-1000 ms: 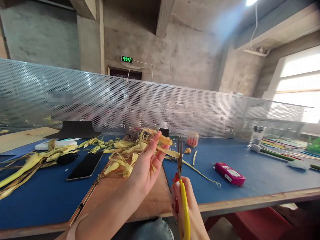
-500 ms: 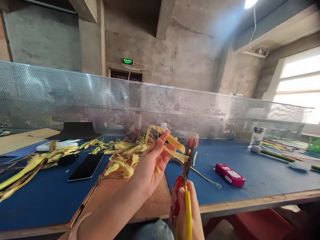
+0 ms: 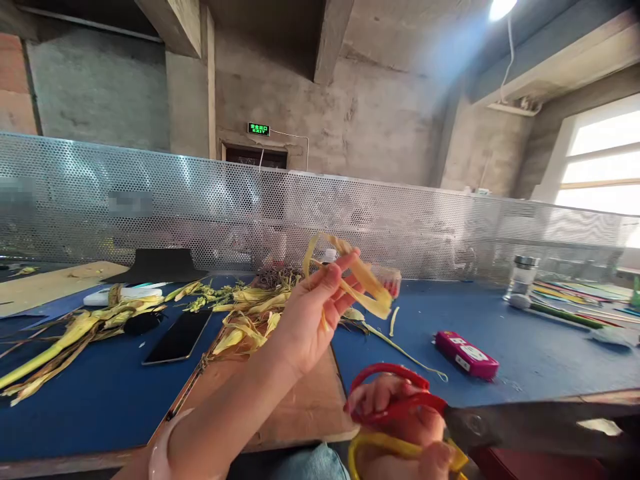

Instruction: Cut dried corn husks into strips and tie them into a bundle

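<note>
My left hand (image 3: 313, 310) pinches a curled strip of pale yellow corn husk (image 3: 373, 288) above the middle of the table. Its looped end trails back over the fingers. Low at the right, my right hand (image 3: 400, 420) grips a pair of scissors (image 3: 495, 427) with one red and one yellow handle. The dark blades point to the right, away from the husk, partly blurred. Behind my left hand lies a heap of dried corn husks (image 3: 245, 330), some on a brown board (image 3: 290, 407).
A black phone (image 3: 180, 337) and a husk-wrapped stalk (image 3: 75, 330) lie at the left. A magenta packet (image 3: 466, 355) is on the blue tabletop (image 3: 410, 340). Farther right stand a clear bottle (image 3: 523, 277) and colored strips. A perforated metal screen (image 3: 400, 227) runs along the back.
The scissors have swung down and right, away from the husk strip, with the blades now pointing right. My left hand still holds the strip, shifted slightly right in view.
</note>
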`<state>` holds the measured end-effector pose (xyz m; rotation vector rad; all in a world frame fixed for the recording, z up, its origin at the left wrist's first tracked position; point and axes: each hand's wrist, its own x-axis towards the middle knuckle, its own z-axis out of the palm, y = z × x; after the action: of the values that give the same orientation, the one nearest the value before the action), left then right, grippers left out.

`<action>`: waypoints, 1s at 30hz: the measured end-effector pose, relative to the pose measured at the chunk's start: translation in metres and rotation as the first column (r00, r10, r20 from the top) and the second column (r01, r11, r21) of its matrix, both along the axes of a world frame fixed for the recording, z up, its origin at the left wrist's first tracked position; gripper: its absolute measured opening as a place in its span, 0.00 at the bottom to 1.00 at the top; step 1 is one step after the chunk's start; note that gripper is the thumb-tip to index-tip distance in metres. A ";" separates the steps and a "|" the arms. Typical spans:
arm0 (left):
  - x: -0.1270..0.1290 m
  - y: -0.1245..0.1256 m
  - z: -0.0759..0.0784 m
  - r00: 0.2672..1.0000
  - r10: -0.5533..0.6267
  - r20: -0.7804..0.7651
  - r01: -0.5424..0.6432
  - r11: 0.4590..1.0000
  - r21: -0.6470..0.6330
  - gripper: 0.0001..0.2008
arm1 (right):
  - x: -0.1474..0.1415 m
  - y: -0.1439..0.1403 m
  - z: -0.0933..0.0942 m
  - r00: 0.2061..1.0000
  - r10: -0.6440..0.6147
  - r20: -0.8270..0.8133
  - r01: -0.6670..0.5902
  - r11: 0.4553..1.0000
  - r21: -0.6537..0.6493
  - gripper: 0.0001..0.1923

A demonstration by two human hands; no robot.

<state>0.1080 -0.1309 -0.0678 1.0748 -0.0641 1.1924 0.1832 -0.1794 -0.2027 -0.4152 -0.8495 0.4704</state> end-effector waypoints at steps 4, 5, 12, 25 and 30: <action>-0.017 0.037 -0.011 0.994 0.104 -0.033 -0.106 0.992 -0.065 0.10 | 0.008 0.014 0.015 0.987 0.050 -0.156 -0.057 0.998 -0.042 0.19; -0.022 0.048 -0.014 0.989 0.137 -0.049 -0.141 0.986 -0.093 0.10 | 0.014 0.020 0.018 0.995 0.023 -0.099 -0.039 0.987 -0.159 0.19; -0.052 0.118 -0.052 0.949 0.216 -0.229 -0.272 0.929 -0.251 0.12 | 0.082 0.067 0.018 0.458 0.020 0.889 0.753 0.523 -0.400 0.18; -0.063 0.133 -0.089 0.828 0.232 -0.511 -0.261 0.965 0.016 0.11 | 0.051 0.129 0.047 0.416 0.214 0.884 0.456 0.792 -0.406 0.23; -0.065 0.141 -0.098 0.848 0.250 -0.468 -0.285 0.958 -0.006 0.12 | 0.011 0.167 0.058 0.445 0.581 0.681 0.038 0.748 -0.663 0.13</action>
<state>0.0435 0.0096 -0.1658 1.3063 0.5175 1.1421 0.1938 -0.0126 -0.1445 -1.1929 -1.8242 0.9011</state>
